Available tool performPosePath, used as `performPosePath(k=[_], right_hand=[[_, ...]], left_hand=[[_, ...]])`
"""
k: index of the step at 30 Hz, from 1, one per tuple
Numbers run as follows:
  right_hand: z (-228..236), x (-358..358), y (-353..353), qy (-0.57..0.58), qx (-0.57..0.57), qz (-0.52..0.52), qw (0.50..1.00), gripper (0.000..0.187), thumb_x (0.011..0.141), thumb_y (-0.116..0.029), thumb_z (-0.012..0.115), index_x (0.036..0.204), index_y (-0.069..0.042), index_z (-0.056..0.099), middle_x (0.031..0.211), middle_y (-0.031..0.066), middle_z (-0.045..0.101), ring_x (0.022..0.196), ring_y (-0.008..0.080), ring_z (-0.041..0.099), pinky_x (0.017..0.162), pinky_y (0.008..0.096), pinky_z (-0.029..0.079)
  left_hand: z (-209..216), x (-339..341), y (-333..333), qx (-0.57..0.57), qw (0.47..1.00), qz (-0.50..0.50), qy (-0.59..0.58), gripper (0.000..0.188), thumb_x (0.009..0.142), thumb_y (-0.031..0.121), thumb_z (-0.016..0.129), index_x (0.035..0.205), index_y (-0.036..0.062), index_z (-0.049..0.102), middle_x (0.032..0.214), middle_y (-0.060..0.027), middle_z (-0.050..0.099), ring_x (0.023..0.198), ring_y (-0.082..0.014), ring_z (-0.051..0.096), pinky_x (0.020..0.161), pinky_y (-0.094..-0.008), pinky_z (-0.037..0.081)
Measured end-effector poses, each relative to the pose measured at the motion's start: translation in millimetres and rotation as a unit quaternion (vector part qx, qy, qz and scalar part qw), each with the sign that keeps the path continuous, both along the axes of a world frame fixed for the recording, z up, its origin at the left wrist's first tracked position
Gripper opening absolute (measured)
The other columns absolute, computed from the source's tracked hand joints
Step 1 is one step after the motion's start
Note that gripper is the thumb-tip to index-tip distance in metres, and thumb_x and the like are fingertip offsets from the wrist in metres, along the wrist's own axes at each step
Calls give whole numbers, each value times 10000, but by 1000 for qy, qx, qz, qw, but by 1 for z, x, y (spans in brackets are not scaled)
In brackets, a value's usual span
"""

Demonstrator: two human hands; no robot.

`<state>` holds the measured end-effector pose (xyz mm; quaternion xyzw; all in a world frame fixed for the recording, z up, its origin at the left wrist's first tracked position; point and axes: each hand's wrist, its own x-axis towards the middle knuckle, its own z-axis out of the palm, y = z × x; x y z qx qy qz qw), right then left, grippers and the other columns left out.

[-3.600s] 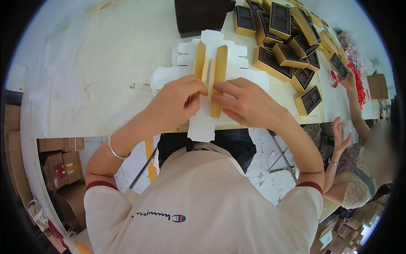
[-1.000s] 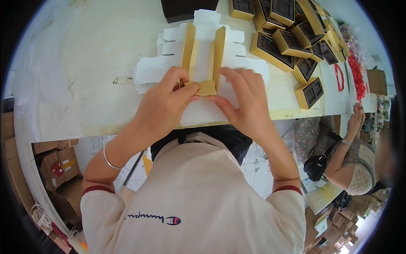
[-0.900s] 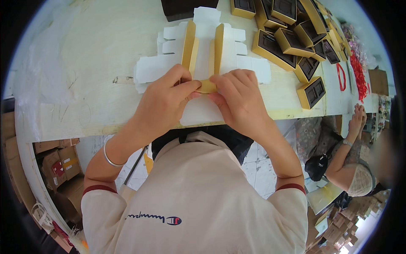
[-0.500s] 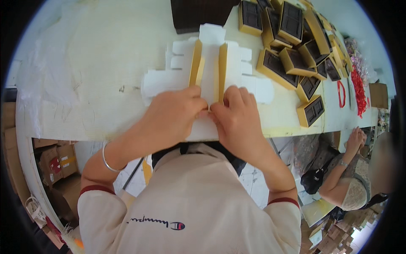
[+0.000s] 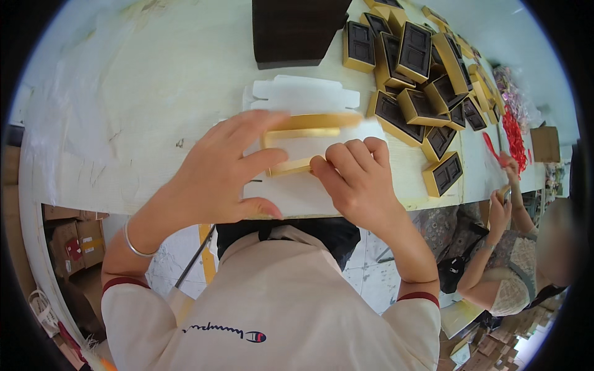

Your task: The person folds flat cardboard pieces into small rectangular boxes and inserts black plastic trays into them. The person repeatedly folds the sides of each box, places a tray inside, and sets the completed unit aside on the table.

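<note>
A partly folded cardboard box (image 5: 315,122), white inside and gold outside, lies crosswise on the table near its front edge. Its gold walls stand up, and white flaps spread out on the far side. My left hand (image 5: 213,164) is at the box's left end, fingers spread and the thumb apart, the fingertips at the gold walls. With bent fingers and thumb, my right hand (image 5: 362,176) pinches the near gold wall toward its right end. The far wall is slightly blurred, and my right hand hides part of the box's right end.
A dark brown stack (image 5: 297,34) stands beyond the box. Many gold boxes with dark inserts (image 5: 413,52) are heaped at the right. Red ribbons (image 5: 513,139) lie farther right, where another person's hands (image 5: 504,191) hold a ribbon. Clear plastic (image 5: 80,111) covers the table's left side.
The cardboard box has turned from lengthwise to crosswise. My left hand has opened from a pinch and moved left. The other person's hands have risen and now hold a red ribbon.
</note>
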<state>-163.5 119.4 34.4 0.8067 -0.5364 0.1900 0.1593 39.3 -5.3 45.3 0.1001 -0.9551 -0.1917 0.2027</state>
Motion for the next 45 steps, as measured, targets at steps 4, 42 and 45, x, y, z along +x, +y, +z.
performPosePath(k=[4, 42, 45], right_hand=[[-8, 25, 6, 9, 72, -18, 997, 309, 691, -119, 704, 988, -70, 635, 884, 30, 502, 787, 186, 497, 754, 340, 357], [-26, -23, -3, -197, 88, 122, 969, 195, 715, -143, 767, 747, -90, 582, 747, 22, 523, 740, 210, 503, 769, 356, 362], [-34, -7, -2, -182, 46, 57, 981, 204, 724, -117, 759, 737, -91, 557, 716, 22, 525, 700, 215, 498, 753, 360, 358]], left_hand=[[-18, 2, 1, 167, 982, 80, -32, 768, 599, 102, 839, 1284, 114, 490, 1346, -135, 479, 1221, -335, 475, 983, -432, 427], [-32, -10, 14, 102, 994, -30, -3, 249, 632, 47, 777, 817, 45, 611, 967, -69, 603, 822, -248, 573, 680, -334, 484], [-37, -17, 24, 77, 997, 2, 31, 192, 685, 51, 752, 819, 45, 614, 873, -67, 583, 768, -236, 574, 646, -330, 471]])
